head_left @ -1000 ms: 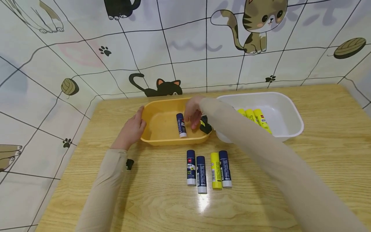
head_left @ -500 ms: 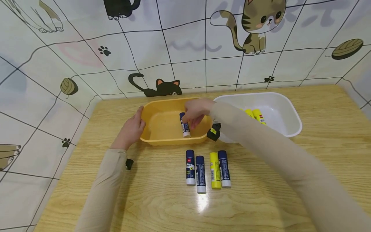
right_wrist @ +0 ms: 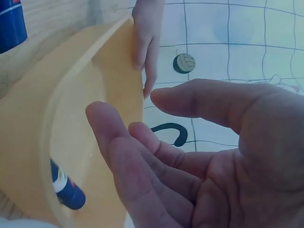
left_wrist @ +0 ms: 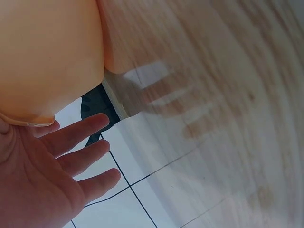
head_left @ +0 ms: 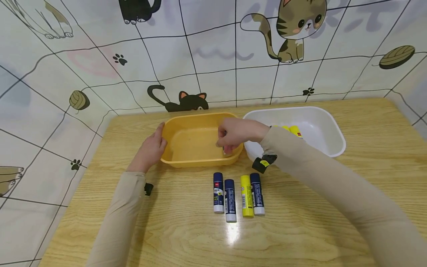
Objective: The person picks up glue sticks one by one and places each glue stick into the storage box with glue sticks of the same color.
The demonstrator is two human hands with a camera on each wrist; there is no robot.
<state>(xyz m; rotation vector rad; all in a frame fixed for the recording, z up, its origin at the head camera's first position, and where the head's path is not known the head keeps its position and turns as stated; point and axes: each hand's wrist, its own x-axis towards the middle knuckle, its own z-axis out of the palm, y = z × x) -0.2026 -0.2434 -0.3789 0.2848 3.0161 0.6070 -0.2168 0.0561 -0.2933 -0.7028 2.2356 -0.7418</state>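
Note:
My left hand (head_left: pixel 151 150) lies against the left end of an orange plastic basin (head_left: pixel 200 163), thumb and forefinger at its rim. In the left wrist view the other fingers (left_wrist: pixel 80 137) of this hand extend straight and spread outside the basin. My right hand (head_left: pixel 238 131) reaches over the basin's right end. In the right wrist view its thumb and fingers stand apart, nothing between them. A navy glue stick (right_wrist: pixel 69 190) lies inside the basin, beyond those fingers; in the head view the hand covers most of it.
Several glue sticks lie in front of the basin: navy ones (head_left: pixel 230 200) with white ends and a yellow one (head_left: pixel 247 196). To the right stands a white basin (head_left: pixel 333 144) with yellow glue sticks (head_left: pixel 295 130), partly behind the right sleeve. A cat-patterned wall covering (head_left: pixel 220 87) rises behind the table.
My right hand has shifted right inside the orange basin. The navy glue stick there has moved right too and is now mostly hidden behind it. The left hand stays put.

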